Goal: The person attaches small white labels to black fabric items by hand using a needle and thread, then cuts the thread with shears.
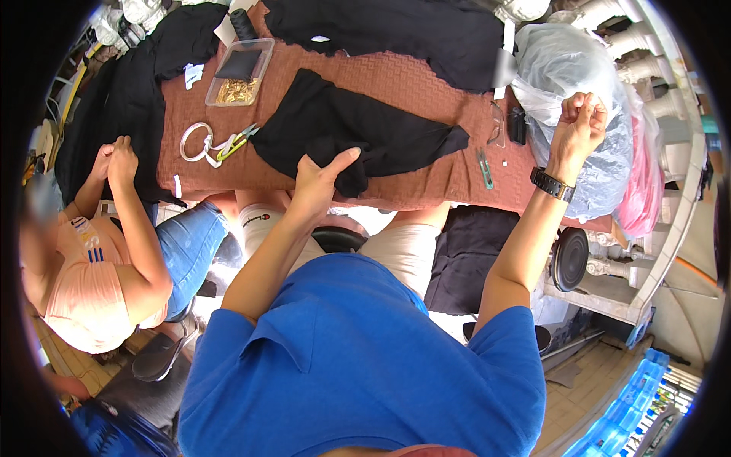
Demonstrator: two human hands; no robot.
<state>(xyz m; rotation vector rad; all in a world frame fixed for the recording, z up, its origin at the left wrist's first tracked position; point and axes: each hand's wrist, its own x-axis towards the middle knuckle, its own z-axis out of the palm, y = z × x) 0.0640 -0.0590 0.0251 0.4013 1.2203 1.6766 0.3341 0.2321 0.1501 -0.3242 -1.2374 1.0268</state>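
A piece of black cloth [343,122] lies spread over the brown table cover [426,76] in front of me. My left hand [324,181] grips its near edge, thumb on top and the other fingers partly hidden. My right hand [585,122] is raised to the right beside a large clear plastic bag, its fingertips pinched together. Whatever sits in that pinch is too small to make out. Left of the cloth lie yellow-green thread snips [237,142] and a white ring of tape [196,142]. Green-handled snips [485,169] rest to its right.
A clear container [263,65] holds small gold pieces and a black packet, next to a black thread cone [242,24]. Eyeglasses [497,126] lie at the right. More black cloth [411,34] covers the far side. Stuffed plastic bags [571,68] stand right. A co-worker [99,282] sits left.
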